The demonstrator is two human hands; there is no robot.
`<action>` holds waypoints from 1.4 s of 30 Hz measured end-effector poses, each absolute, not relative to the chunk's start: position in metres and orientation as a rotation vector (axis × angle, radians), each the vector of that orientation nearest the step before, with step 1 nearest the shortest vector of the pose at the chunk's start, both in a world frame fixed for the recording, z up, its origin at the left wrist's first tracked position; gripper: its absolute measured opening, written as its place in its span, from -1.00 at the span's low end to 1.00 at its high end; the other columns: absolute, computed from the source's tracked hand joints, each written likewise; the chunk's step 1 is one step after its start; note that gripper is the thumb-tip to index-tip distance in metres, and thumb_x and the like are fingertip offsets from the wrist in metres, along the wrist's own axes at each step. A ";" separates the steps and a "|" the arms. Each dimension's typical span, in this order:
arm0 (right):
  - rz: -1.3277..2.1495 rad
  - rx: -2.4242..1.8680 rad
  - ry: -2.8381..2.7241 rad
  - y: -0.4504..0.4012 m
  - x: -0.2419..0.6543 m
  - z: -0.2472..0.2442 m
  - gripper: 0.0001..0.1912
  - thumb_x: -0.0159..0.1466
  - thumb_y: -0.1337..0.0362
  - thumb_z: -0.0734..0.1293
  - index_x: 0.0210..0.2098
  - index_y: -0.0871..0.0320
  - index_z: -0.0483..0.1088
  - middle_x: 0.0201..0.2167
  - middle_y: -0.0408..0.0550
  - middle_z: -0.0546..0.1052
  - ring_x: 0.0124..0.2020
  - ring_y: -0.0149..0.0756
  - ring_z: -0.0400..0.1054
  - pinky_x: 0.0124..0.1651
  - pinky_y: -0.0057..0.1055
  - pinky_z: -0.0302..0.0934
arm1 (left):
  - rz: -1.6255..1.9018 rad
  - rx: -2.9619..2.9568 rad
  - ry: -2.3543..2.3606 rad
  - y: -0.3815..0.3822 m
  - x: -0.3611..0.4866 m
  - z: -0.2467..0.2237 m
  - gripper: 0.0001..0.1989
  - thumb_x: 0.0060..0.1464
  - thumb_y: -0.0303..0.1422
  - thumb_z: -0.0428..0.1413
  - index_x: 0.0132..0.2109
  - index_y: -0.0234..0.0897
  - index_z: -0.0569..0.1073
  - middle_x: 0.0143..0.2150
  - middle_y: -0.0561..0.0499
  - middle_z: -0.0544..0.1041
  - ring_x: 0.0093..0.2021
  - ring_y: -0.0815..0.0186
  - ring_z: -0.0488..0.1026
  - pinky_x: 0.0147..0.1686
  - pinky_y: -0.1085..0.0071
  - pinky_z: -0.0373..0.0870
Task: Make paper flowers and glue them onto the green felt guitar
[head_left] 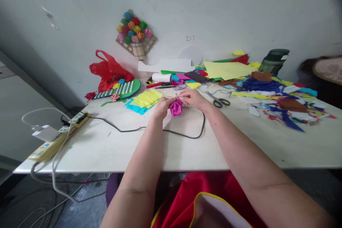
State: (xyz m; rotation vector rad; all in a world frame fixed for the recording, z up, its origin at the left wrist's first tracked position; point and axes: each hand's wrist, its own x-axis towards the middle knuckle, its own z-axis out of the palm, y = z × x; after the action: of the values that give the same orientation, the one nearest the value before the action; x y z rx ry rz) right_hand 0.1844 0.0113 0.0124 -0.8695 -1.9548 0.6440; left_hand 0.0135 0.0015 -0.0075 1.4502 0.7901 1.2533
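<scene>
Shaping a small, petal-like bundle of crumpled magenta paper (176, 108) is apparently occupying the person, with the bundle sitting between two bare hands near the middle of the long, smooth, white worktop (240, 149); whether its lower folds are touching the surface, the view is not making clear. The left hand (162, 108) is grasping the bundle at its upper left side, thumb and fingers pressing on the paper. The right hand (192, 99) is standing at the upper right, its fingers bending inward close to those of the left; what its grip is pinching, if anything, is staying too small to tell.

For good work, the left grip is best holding firmly at the gathered part only, leaving the outer folds uncrushed. Thin paper of this kind is probably creasing and tearing easily, so short, even pinches are likely serving better than strong pulls, and turning the bundle slightly between them is helping the folds to spread evenly.

A thin black cable (196, 138) is looping on the near side and passing beneath the left forearm; raised forearms are avoiding a snag. Dark-handled metal scissors (217, 99) are lying just beside the right wrist, so the elbow-side of that arm is needing care. Flat yellow paper sheets (147, 98) are overlapping bright blue paper sheets (137, 109) beyond the left hand, apart from the bundle.
</scene>
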 end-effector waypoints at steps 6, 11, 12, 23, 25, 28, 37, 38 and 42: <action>0.622 -0.968 -2.131 0.014 0.191 0.010 -0.71 0.20 0.26 0.24 -0.21 0.19 0.55 -0.51 -0.11 0.52 -0.45 -0.35 0.36 -0.30 -0.42 0.24 | 1.235 1.423 0.794 0.000 0.014 -0.006 -0.65 -0.20 -0.23 0.20 -0.69 -0.32 0.25 -0.69 0.13 0.13 -0.62 0.50 0.02 -0.56 0.43 -0.07; 0.580 -0.952 -2.216 0.015 0.193 0.006 -0.68 0.23 0.27 0.21 -0.10 0.17 0.51 -0.45 -0.11 0.57 -0.42 -0.36 0.41 -0.28 -0.45 0.26 | 1.233 1.381 0.776 0.000 0.012 -0.005 -0.71 -0.22 -0.28 0.21 -0.66 -0.33 0.31 -0.67 0.12 0.18 -0.62 0.50 0.05 -0.57 0.45 -0.05; 0.538 -0.945 -2.208 0.015 0.192 0.006 -0.69 0.22 0.29 0.23 -0.11 0.14 0.51 -0.36 -0.09 0.59 -0.34 -0.33 0.44 -0.22 -0.43 0.27 | 1.233 1.368 0.779 0.000 0.012 -0.005 -0.72 -0.22 -0.28 0.21 -0.66 -0.34 0.32 -0.67 0.11 0.19 -0.62 0.50 0.05 -0.57 0.45 -0.05; 0.129 -1.162 -2.223 0.005 0.185 0.014 -0.74 0.19 0.28 0.31 -0.15 -0.07 0.53 -0.21 -0.14 0.59 -0.15 -0.21 0.46 -0.11 -0.38 0.28 | 1.216 1.085 0.833 0.005 0.013 -0.009 -0.85 -0.25 -0.36 0.20 -0.54 -0.36 0.41 -0.62 0.08 0.34 -0.61 0.48 0.21 -0.56 0.49 0.11; 0.085 -1.181 -2.242 0.003 0.184 0.015 -0.72 0.20 0.29 0.29 -0.13 -0.07 0.53 -0.20 -0.13 0.59 -0.15 -0.19 0.47 -0.13 -0.36 0.27 | 1.225 1.026 0.829 0.007 0.013 -0.010 -0.87 -0.24 -0.38 0.19 -0.52 -0.36 0.42 -0.62 0.08 0.35 -0.61 0.47 0.24 -0.56 0.48 0.14; 0.051 -1.186 -2.247 0.003 0.183 0.016 -0.71 0.20 0.31 0.29 -0.13 -0.08 0.53 -0.21 -0.14 0.59 -0.16 -0.19 0.47 -0.14 -0.36 0.27 | 1.218 0.968 0.824 0.008 0.013 -0.011 -0.88 -0.22 -0.38 0.17 -0.52 -0.35 0.42 -0.61 0.07 0.36 -0.60 0.46 0.26 -0.56 0.48 0.16; 0.054 -1.208 -2.224 0.004 0.182 0.015 -0.72 0.18 0.32 0.29 -0.16 -0.05 0.54 -0.22 -0.13 0.60 -0.19 -0.22 0.47 -0.18 -0.38 0.26 | 1.215 1.032 0.854 0.005 0.013 -0.006 -0.79 -0.23 -0.31 0.23 -0.53 -0.35 0.39 -0.62 0.08 0.35 -0.63 0.49 0.23 -0.57 0.50 0.18; 0.052 -1.207 -2.217 0.004 0.182 0.015 -0.72 0.18 0.32 0.29 -0.16 -0.04 0.54 -0.23 -0.12 0.60 -0.19 -0.22 0.47 -0.19 -0.39 0.26 | 1.209 1.051 0.857 0.004 0.013 -0.006 -0.78 -0.23 -0.30 0.24 -0.53 -0.35 0.39 -0.62 0.08 0.35 -0.63 0.48 0.23 -0.56 0.50 0.18; 0.012 -1.184 -2.210 0.004 0.182 0.015 -0.73 0.18 0.31 0.29 -0.17 -0.02 0.55 -0.26 -0.11 0.61 -0.25 -0.23 0.46 -0.24 -0.40 0.24 | 1.206 1.125 0.849 0.002 0.011 -0.004 -0.73 -0.24 -0.25 0.25 -0.54 -0.36 0.38 -0.62 0.08 0.33 -0.61 0.48 0.24 -0.54 0.51 0.21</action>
State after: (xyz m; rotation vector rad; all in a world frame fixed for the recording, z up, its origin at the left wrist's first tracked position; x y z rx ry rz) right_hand 0.1821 0.0042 0.0146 -1.1839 -2.2101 0.0125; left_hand 0.0106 0.0023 -0.0042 1.1251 0.8494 1.2059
